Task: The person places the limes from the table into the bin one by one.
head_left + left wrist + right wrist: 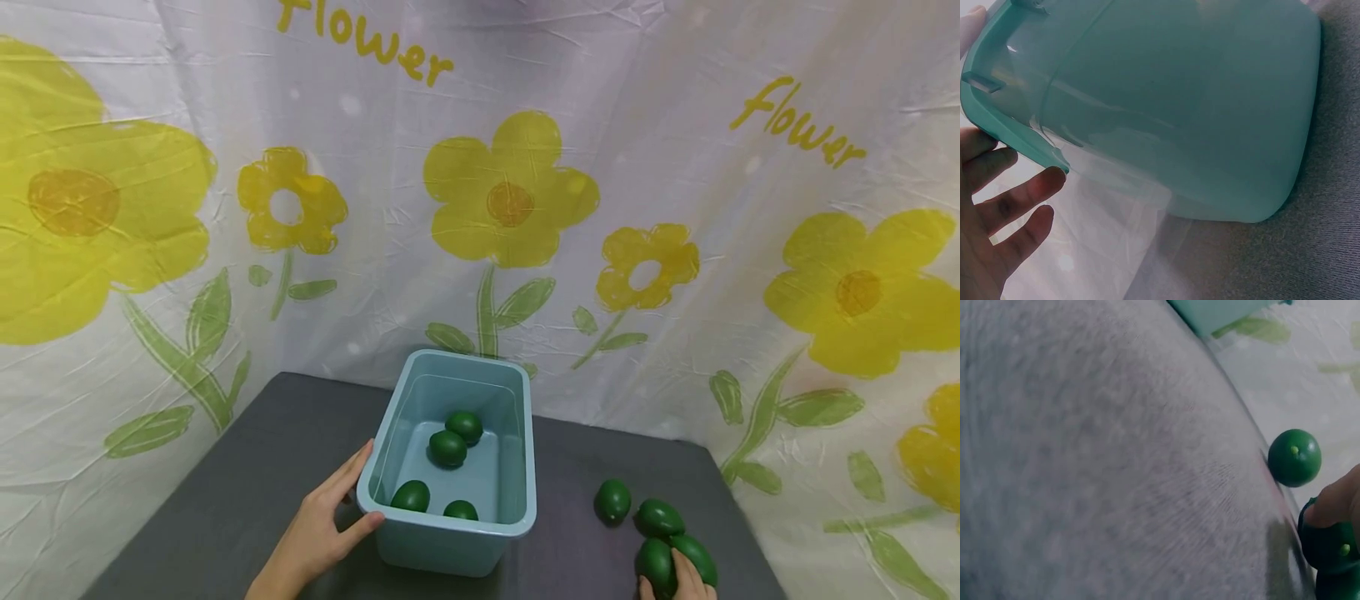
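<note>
Four green limes (447, 448) are already lying inside the blue bin (450, 533), which the left hand (322, 525) is steadying with straight fingers. Right of the bin, four more limes (613, 501) are waiting on the worktop (225, 500); the right hand (686, 583) is grasping one.

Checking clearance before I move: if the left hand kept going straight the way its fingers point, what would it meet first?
The left hand already touches the blue bin at its near-left corner: fingers along the side, thumb at the rim. Pushing on would press into that wall at once, likely sliding the bin on the grey table.

Grey table (247, 467): blue bin (450, 533), four loose green limes (660, 533) at right.
</note>
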The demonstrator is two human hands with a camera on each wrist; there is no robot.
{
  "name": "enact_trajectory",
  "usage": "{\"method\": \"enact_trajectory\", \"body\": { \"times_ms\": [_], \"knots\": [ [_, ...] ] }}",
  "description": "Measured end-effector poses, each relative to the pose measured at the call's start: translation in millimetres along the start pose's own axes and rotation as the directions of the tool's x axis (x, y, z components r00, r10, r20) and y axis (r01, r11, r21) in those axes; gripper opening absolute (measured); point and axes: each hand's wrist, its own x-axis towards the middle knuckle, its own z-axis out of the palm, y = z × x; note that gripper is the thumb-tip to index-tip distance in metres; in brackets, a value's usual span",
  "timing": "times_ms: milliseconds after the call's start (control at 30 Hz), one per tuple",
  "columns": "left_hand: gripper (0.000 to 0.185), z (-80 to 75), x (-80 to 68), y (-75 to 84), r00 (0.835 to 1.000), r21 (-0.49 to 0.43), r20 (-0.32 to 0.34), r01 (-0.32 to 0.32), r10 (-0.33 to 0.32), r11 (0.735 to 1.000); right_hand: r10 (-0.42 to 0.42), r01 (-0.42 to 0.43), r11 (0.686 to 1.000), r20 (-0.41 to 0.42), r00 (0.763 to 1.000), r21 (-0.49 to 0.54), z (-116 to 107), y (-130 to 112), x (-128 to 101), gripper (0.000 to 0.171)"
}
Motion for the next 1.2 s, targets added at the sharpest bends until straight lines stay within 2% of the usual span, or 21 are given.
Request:
{"method": "enact_trajectory", "body": {
  "times_ms": [133, 267, 367, 467, 633, 733, 833, 967, 1200],
  "knots": [
    [0.092, -0.1, -0.1, -0.6, 1.0, 0.008, 0.0, -0.006, 0.006, 1.0, 0.037, -0.037, 0.999, 0.016, 0.999, 0.002, 1.2, -1.3, 0.6, 0.068],
    [0.091, -0.6, -0.3, -0.4, 1.0, 0.009, 0.0, -0.002, 0.002, 1.0, 0.146, -0.149, 0.987, 0.042, 0.988, 0.066, 2.5, -2.4, 2.1, 0.068],
    [0.092, -0.7, -0.4, -0.2, 1.0, 0.006, 0.002, 0.001, -0.001, 1.0, 0.267, -0.28, 0.953, 0.111, 0.957, 0.118, 3.3, -2.6, 4.8, 0.072],
    [0.092, -0.6, -0.3, -0.1, 1.0, 0.006, 0.006, 0.0, 0.0, 1.0, 0.373, -0.398, 0.906, 0.173, 0.912, 0.146, 4.0, -0.8, 7.5, 0.081],
    [0.091, -0.7, 0.0, 0.3, 1.0, 0.005, 0.002, -0.002, 0.002, 1.0, 0.463, -0.504, 0.838, 0.218, 0.859, 0.207, 5.0, 2.0, 12.9, 0.088],
    [0.091, -1.5, 0.3, 0.6, 1.0, 0.007, 0.001, -0.002, 0.002, 1.0, 0.486, -0.544, 0.8, 0.256, 0.835, 0.254, 3.4, -1.9, 14.4, 0.088],
    [0.091, -2.6, 0.3, 1.1, 1.0, 0.005, 0.009, 0.0, 0.0, 1.0, 0.493, -0.555, 0.771, 0.258, 0.831, 0.313, -1.2, -10.8, 13.1, 0.086],
    [0.091, -3.4, -0.1, 2.5, 0.999, -0.018, 0.033, 0.024, -0.023, 1.0, 0.494, -0.541, 0.756, 0.219, 0.841, 0.368, -6.6, -24.5, 11.3, 0.076],
    [0.091, -3.7, 0.5, 2.7, 0.999, -0.014, 0.033, 0.033, -0.032, 0.999, 0.496, -0.567, 0.707, 0.276, 0.823, 0.423, -15.3, -43.8, 13.5, 0.086]
  ]
}}
